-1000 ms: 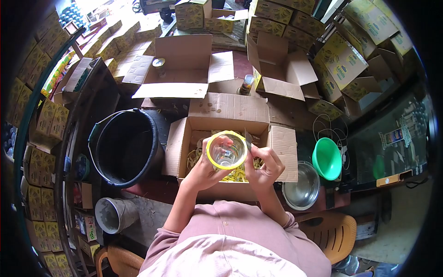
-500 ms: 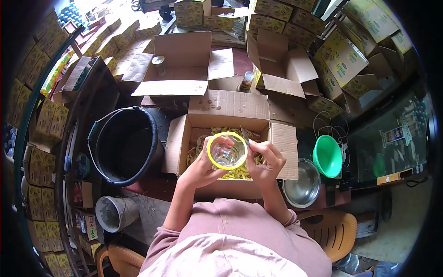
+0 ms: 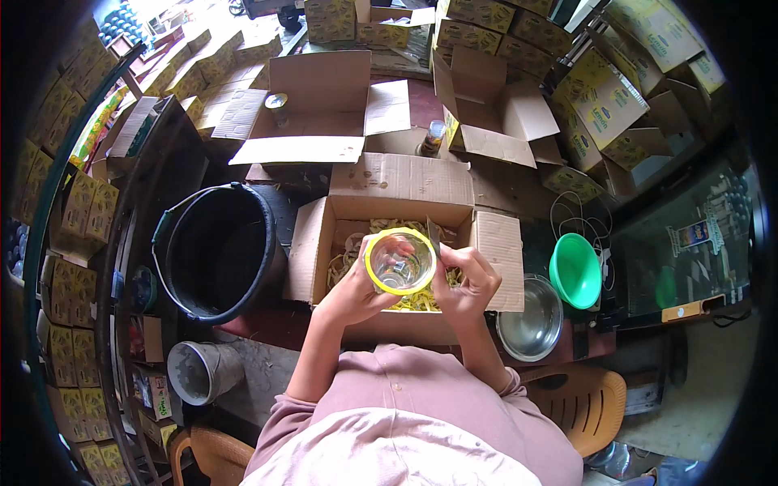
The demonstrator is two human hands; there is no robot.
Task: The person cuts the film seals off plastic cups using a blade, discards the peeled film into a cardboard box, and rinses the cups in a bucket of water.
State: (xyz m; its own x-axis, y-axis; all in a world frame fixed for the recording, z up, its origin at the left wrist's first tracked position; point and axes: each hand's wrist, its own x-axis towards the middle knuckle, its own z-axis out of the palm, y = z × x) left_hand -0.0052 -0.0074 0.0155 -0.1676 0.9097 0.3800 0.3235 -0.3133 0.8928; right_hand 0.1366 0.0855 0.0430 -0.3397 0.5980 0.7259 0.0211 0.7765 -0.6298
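Note:
A clear jar (image 3: pixel 400 261) with a yellow rim is tilted so its open mouth faces me. My left hand (image 3: pixel 355 293) wraps round its left side. In my right hand (image 3: pixel 468 283) a thin dark blade (image 3: pixel 433 236) is pinched, upright against the jar's right edge. Both hands are above an open cardboard box (image 3: pixel 381 212), where yellow strips and shavings (image 3: pixel 417 303) lie. The blade's lower part is hidden by my fingers.
A big black bucket (image 3: pixel 217 251) and a grey bucket (image 3: pixel 203 373) stand left. To the right are a metal bowl (image 3: pixel 529 318) and a green bowl (image 3: pixel 575 271). Two open boxes (image 3: pixel 320 77) (image 3: pixel 486 97) and a small jar (image 3: pixel 432 138) are beyond.
The jar has shifted very slightly to the right in my hands. The surroundings sit a little higher in the view. My grip on the jar and blade looks the same.

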